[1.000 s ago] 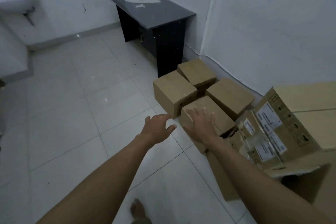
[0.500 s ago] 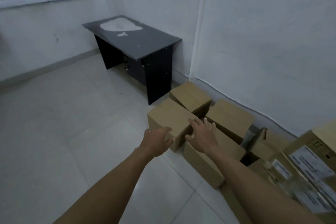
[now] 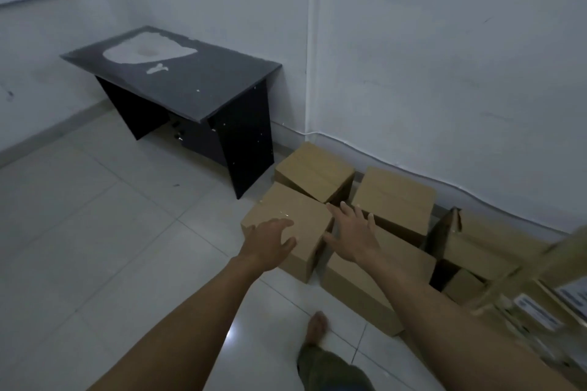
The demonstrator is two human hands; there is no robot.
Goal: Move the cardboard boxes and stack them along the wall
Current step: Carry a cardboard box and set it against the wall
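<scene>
Several plain cardboard boxes lie on the tiled floor by the white wall [image 3: 444, 73]. The nearest left box [image 3: 305, 216] stands a little out from the others. My left hand [image 3: 270, 243] hovers over its front left corner, fingers spread, and my right hand [image 3: 352, 236] reaches over its right edge, fingers apart. Neither hand grips anything. Behind it a tilted box [image 3: 314, 171] leans near the wall, with another box [image 3: 394, 200] to its right. A long box [image 3: 359, 292] lies under my right forearm.
A black desk [image 3: 190, 82] with a white patch on top stands against the wall just left of the boxes. Labelled, blurred cartons [image 3: 540, 305] crowd the right edge. My bare foot [image 3: 316, 327] is on the tiles below the boxes. Open tiled floor [image 3: 95, 247] lies to the left.
The view has tilted up and closed in on the boxes. Both hands have moved forward from the long box to the nearest left box. My foot has stepped forward.
</scene>
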